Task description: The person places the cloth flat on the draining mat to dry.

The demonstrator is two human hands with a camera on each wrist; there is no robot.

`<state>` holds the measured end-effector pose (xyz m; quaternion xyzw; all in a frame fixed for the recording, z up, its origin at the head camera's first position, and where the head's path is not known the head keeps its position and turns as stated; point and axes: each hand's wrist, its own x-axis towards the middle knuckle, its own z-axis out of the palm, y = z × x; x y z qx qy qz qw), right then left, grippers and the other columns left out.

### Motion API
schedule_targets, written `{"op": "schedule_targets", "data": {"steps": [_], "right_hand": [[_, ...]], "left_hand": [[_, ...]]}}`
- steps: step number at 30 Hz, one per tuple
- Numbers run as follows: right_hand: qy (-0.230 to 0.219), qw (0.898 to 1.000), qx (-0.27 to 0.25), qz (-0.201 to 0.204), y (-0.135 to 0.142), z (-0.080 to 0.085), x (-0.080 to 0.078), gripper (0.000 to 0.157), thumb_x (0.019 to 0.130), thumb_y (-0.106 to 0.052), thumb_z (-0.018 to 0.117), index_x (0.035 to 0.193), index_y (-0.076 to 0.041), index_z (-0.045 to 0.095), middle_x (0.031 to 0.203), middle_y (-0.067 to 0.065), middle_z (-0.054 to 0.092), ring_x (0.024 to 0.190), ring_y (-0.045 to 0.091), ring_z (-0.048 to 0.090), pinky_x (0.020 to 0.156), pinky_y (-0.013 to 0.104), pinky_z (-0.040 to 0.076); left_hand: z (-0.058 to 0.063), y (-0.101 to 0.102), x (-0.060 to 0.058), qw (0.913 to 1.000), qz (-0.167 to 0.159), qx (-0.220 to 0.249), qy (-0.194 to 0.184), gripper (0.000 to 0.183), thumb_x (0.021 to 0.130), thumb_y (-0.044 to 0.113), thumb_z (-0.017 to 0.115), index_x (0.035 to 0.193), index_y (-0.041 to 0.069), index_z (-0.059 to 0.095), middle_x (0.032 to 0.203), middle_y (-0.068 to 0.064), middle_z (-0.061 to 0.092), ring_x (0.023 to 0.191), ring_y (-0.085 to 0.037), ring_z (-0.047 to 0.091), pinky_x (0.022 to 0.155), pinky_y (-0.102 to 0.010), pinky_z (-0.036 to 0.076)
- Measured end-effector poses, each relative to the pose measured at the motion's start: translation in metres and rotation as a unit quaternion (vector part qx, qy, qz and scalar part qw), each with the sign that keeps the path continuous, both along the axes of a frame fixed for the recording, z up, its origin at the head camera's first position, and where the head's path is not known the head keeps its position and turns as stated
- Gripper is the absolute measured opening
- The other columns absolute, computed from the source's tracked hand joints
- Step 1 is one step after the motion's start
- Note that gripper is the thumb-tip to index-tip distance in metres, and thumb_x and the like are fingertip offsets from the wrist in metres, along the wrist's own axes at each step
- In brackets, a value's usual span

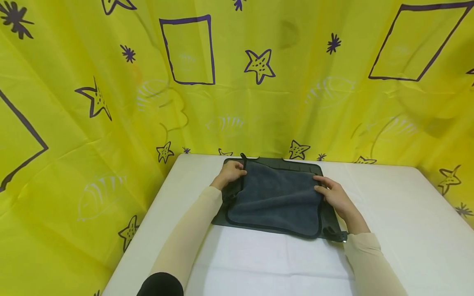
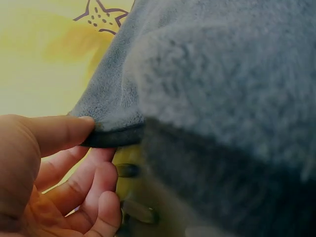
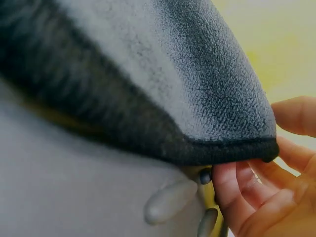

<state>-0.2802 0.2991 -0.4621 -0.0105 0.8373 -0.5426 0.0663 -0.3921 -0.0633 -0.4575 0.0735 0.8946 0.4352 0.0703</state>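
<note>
A dark grey-blue fleecy cloth with a black hem is spread between both hands, with a soft fold across its middle. My left hand pinches its left edge near the far corner; in the left wrist view the thumb lies on top of the hem and the fingers beneath. At the far right corner, my right hand grips the other edge between thumb and fingers, and the fingertips curl under the hem. Below the cloth is a dark flat mat, mostly hidden, showing around its edges.
All this is on a white-covered table. A yellow curtain with purple stars and frames hangs close behind and on the left. Small black devices are at the wrists. Small rounded grey pieces show below the cloth in the wrist views.
</note>
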Motion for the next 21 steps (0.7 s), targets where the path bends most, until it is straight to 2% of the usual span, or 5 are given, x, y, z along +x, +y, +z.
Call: {"op": "schedule_targets", "data": {"steps": [5, 8, 13, 16, 21], "right_hand": [[0.008, 1.000, -0.009, 0.003, -0.004, 0.006, -0.002, 0.057, 0.107, -0.016, 0.049, 0.158, 0.000, 0.030, 0.168, 0.028, 0.011, 0.155, 0.047, 0.010, 0.121, 0.067, 0.019], [0.016, 1.000, -0.005, 0.003, -0.004, 0.010, -0.003, 0.058, 0.107, -0.017, 0.049, 0.159, 0.000, 0.029, 0.169, 0.028, 0.010, 0.155, 0.046, 0.011, 0.120, 0.066, 0.023], [0.019, 1.000, 0.019, 0.014, -0.005, 0.016, -0.011, 0.060, 0.108, -0.021, 0.048, 0.161, -0.004, 0.026, 0.168, 0.028, 0.013, 0.151, 0.046, 0.023, 0.114, 0.063, 0.036], [0.019, 0.999, 0.027, 0.031, -0.007, 0.021, -0.018, 0.061, 0.108, -0.022, 0.049, 0.162, -0.005, 0.025, 0.168, 0.029, 0.014, 0.151, 0.049, 0.024, 0.113, 0.066, 0.036], [0.009, 0.998, 0.036, 0.057, -0.006, 0.024, -0.027, 0.063, 0.107, -0.021, 0.050, 0.162, -0.002, 0.023, 0.166, 0.032, 0.015, 0.147, 0.052, 0.032, 0.112, 0.066, 0.037]], "left_hand": [[0.004, -0.008, -0.001, 0.9999, 0.008, 0.013, 0.005, 0.026, 0.095, 0.018, 0.072, 0.116, 0.002, 0.071, 0.091, -0.008, 0.071, 0.079, -0.017, 0.065, 0.075, -0.029, 0.051], [0.010, -0.012, -0.001, 0.9995, 0.012, 0.025, 0.013, 0.024, 0.096, 0.018, 0.071, 0.116, 0.003, 0.071, 0.082, -0.006, 0.069, 0.072, -0.016, 0.063, 0.071, -0.028, 0.049], [0.019, -0.017, -0.001, 0.9986, 0.026, 0.043, 0.018, 0.023, 0.098, 0.018, 0.069, 0.116, 0.005, 0.069, 0.094, -0.008, 0.072, 0.076, -0.019, 0.066, 0.074, -0.030, 0.049], [0.020, -0.019, -0.001, 0.9980, 0.035, 0.050, 0.018, 0.022, 0.098, 0.018, 0.068, 0.116, 0.005, 0.068, 0.102, -0.011, 0.073, 0.078, -0.019, 0.067, 0.076, -0.031, 0.051], [0.018, -0.020, -0.003, 0.9955, 0.064, 0.069, 0.011, 0.021, 0.098, 0.016, 0.068, 0.115, 0.004, 0.067, 0.097, -0.009, 0.071, 0.075, -0.016, 0.063, 0.077, -0.031, 0.051]]}}
